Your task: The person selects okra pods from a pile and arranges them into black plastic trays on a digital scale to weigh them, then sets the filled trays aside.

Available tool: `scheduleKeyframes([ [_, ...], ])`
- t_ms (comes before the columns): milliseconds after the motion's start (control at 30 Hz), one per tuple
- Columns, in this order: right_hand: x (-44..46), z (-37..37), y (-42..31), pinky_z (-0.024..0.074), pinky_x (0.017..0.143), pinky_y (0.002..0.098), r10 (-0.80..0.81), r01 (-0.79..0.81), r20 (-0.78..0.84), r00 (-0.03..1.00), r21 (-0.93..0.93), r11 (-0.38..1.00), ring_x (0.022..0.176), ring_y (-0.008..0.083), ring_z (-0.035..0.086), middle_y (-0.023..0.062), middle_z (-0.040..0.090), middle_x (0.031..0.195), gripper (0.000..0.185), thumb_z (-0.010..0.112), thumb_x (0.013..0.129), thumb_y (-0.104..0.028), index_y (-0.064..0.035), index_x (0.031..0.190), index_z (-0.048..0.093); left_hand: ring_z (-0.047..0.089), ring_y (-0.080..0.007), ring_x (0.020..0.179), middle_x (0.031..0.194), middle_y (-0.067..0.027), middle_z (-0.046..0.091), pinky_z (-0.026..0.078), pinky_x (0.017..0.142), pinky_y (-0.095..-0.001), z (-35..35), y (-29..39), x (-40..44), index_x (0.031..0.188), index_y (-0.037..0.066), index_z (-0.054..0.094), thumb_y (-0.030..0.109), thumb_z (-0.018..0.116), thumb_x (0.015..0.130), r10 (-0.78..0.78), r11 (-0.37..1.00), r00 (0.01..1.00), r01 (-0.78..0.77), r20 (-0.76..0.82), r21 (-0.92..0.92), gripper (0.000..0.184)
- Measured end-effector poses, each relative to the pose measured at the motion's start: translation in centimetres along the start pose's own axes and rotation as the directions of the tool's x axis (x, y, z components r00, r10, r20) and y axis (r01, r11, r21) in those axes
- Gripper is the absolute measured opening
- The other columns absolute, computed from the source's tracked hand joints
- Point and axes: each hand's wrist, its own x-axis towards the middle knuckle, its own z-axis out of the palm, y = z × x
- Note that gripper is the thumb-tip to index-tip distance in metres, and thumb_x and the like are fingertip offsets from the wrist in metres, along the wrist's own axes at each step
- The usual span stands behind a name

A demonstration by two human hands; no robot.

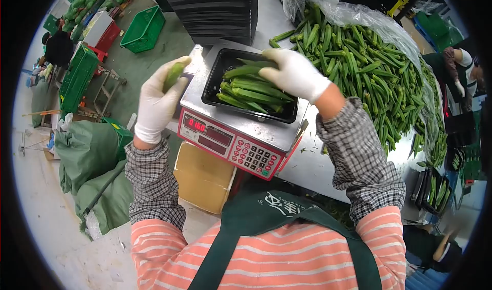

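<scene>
A black tray (209, 85) sits on the steel platform of a red-and-white weighing scale (230, 147), whose red display reads about 0160. Several green okra pods (253, 89) lie lengthwise in the tray. My left hand (160, 98), in a white glove, is raised left of the tray, its fingers closed around an okra pod (174, 76). Over the tray's right side is my gloved right hand (296, 74), its thumb and fingers closed on an okra pod at the top of the bunch. Part of that pod is hidden by the fingers.
A large heap of okra (359, 59) on clear plastic lies at the right of the steel table (320, 169). Stacked black trays (212, 13) stand behind the scale. Green crates (143, 28) and green sacks (92, 157) are on the left floor. Other people work at the edges.
</scene>
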Motion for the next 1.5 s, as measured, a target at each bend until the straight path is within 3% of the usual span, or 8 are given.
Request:
scheduleKeyframes([
  [133,-2.2,-4.9,1.5,0.0465,0.081,0.025,0.198,-0.146,-0.138,0.97,0.321,0.936,0.091,0.0138,0.06,0.0109,0.065,0.101,0.033,0.059,0.086,-0.016,0.0048,0.111,0.059,0.052,-0.0197,0.116,0.121,-0.0143,0.057,0.036,0.101,-0.0305,-3.9,-2.7,-1.0,0.123,-0.003,0.05,-0.005,0.051,0.088,-0.026,0.995,0.991,0.012,-0.134,-0.102,0.036],
  [433,-8.5,-4.6,4.6,0.0471,0.074,0.0234,0.41,-0.367,-0.043,0.911,0.37,0.854,0.081,0.0124,0.06,0.0094,0.066,0.087,0.024,0.06,0.085,-0.013,0.0043,0.102,0.062,0.044,-0.0022,0.062,0.075,0.0052,0.056,0.034,0.057,-0.0177,-5.1,-1.7,0.9,0.095,0.002,0.064,0.006,0.065,0.084,0.023,0.991,0.896,0.037,-0.443,0.126,0.012],
  [667,-2.8,0.5,-1.3,0.0494,0.071,0.0388,-0.192,0.171,-0.228,0.955,-0.108,0.979,0.08,0.0309,0.061,0.0147,0.062,0.084,0.022,0.062,0.079,-0.015,-0.0042,0.098,0.063,0.046,-0.0023,0.066,0.076,0.0055,0.057,0.036,0.061,-0.017,-0.6,-0.4,2.7,0.085,0.001,0.063,0.006,0.068,0.082,0.058,0.998,0.971,-0.059,-0.233,0.005,0.008],
  [800,0.5,3.3,-1.9,0.0469,0.072,0.0409,-0.162,0.156,0.031,0.986,-0.494,0.855,0.079,0.0301,0.06,0.0108,0.061,0.083,0.015,0.063,0.077,-0.015,-0.0075,0.089,0.063,0.053,-0.0036,0.073,0.081,0.0028,0.061,0.043,0.068,-0.0181,2.4,-1.3,3.5,0.09,0.001,0.064,0.006,0.066,0.083,-0.01,0.999,0.994,0.005,-0.112,-0.04,0.009],
  [967,0.6,1.1,-2.4,0.0482,0.066,0.0404,-0.215,0.158,-0.163,0.963,-0.304,0.94,0.075,0.0296,0.061,0.012,0.062,0.077,0.013,0.056,0.079,-0.017,-0.009,0.078,0.066,0.058,-0.0283,0.101,0.108,-0.0131,0.062,0.044,0.089,-0.0309,4.7,-2.2,4.5,0.11,0.004,0.06,0.004,0.069,0.076,0.437,0.781,0.882,-0.47,0.176,0.411,0.035],
  [1133,-0.5,-1.9,-0.3,0.0488,0.07,0.0376,-0.153,0.129,-0.37,0.917,-0.089,0.988,0.079,0.0308,0.061,0.0113,0.062,0.083,0.011,0.058,0.082,-0.015,-0.0082,0.084,0.066,0.058,-0.0268,0.1,0.109,-0.0111,0.062,0.019,0.104,-0.0502,6.5,-2.6,6.1,0.112,0.007,0.06,0.014,0.067,0.076,0.098,0.784,0.876,-0.361,0.473,0.506,0.037],
  [1200,-2.1,-2.6,0.8,0.0491,0.07,0.0356,0.0,0.003,-0.349,0.937,0.009,1.0,0.079,0.0314,0.061,0.0129,0.062,0.085,0.012,0.058,0.081,-0.013,-0.0057,0.087,0.066,0.059,-0.0272,0.096,0.107,-0.0123,0.063,0.031,0.098,-0.0449,6.7,-4.6,6.1,0.109,0.007,0.062,0.015,0.067,0.077,0.219,0.648,0.842,-0.504,0.493,0.572,0.034],
  [1500,-10.6,-3.2,5.8,0.0481,0.069,0.027,0.366,-0.275,-0.278,0.888,0.318,0.907,0.073,0.0177,0.062,0.0122,0.065,0.083,0.018,0.06,0.082,-0.011,0.0016,0.094,0.065,0.061,-0.0229,0.09,0.094,-0.0123,0.063,0.048,0.084,-0.0352,-1.3,3.6,7.2,0.101,0.0,0.057,0.016,0.053,0.093,0.107,0.936,0.986,-0.144,-0.131,-0.32,0.018],
])
